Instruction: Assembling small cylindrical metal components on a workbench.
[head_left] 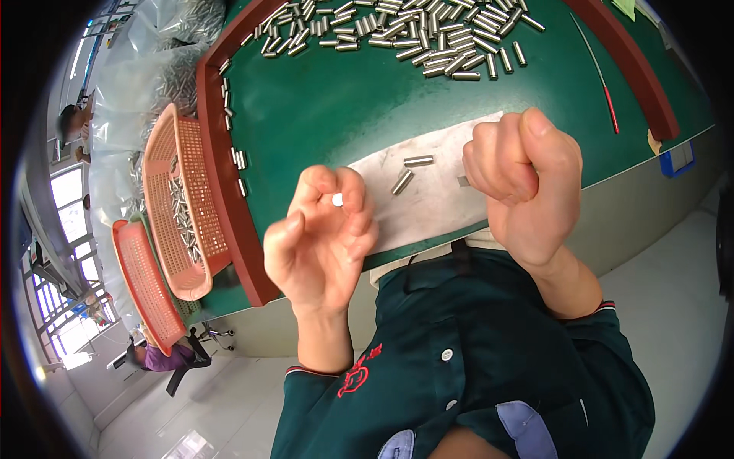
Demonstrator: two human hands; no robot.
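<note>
My left hand (321,237) is raised over the near left side of a pale cloth (428,206), palm up. Its fingers are curled, and a small bright white round piece (337,200) shows between them. My right hand (531,180) is closed in a fist above the cloth's right side. A small grey metal end (463,181) shows beside its lower fingers; whether the fist holds it I cannot tell. Two short silver metal cylinders (418,161) lie on the cloth between my hands, apart from each other.
Many similar metal cylinders (436,34) are heaped at the far side of the green table (306,99). Red-brown raised edging (222,176) borders it. A red-handled thin tool (611,111) lies right. Pink baskets (177,115) and plastic bags (130,76) stand left.
</note>
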